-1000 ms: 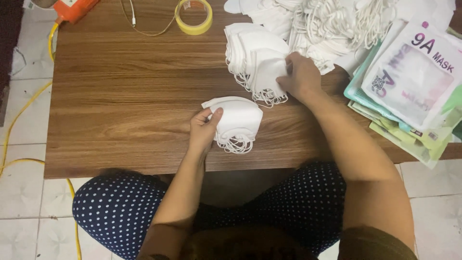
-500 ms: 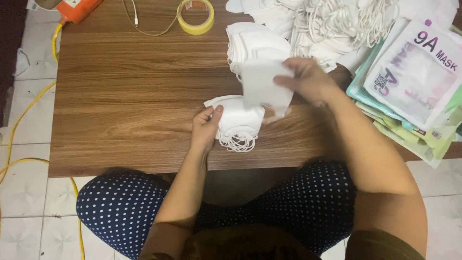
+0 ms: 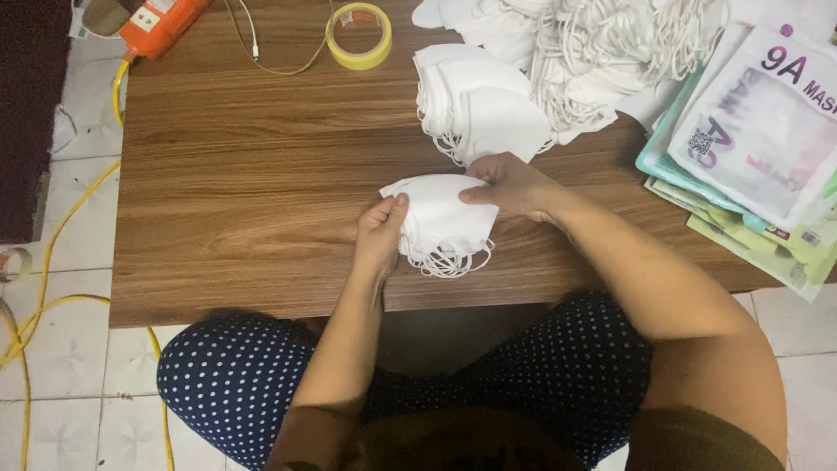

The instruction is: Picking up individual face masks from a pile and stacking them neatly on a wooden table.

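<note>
Both the left hand (image 3: 381,234) and right hand (image 3: 508,185) pinch the small mask stack (image 3: 442,220); loose ear loops could snag, skewing it

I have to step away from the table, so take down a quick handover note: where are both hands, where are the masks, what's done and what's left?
Left hand: grips the left edge of the small stack of white masks near the front of the wooden table.
Right hand: fingers press on top of the same stack, at its right side.
Done: several folded masks are gathered in that stack, ear loops hanging toward the table edge.
Left: a larger pile of folded masks sits just behind, with loose masks beyond it. Printed pouches lie stacked at the right; none holds the stack yet.
</note>
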